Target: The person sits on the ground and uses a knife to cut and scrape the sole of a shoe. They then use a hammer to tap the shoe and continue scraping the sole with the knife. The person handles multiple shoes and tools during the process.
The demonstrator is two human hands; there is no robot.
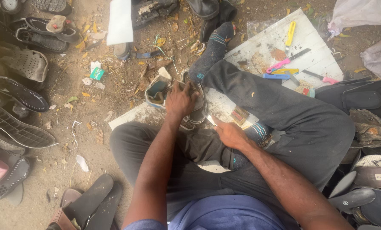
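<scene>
A worn grey shoe [190, 104] with a pale, scuffed sole lies at the centre of the frame, just above the seated person's knees, resting on the edge of a white board. Its opening, lined in blue, faces upper left, and its upper is partly hidden beneath the gripping hand.

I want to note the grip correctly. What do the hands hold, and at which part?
The left hand grips a grey shoe from above, at its upper part. The right hand is closed near the shoe's side; what it holds cannot be told.
</scene>
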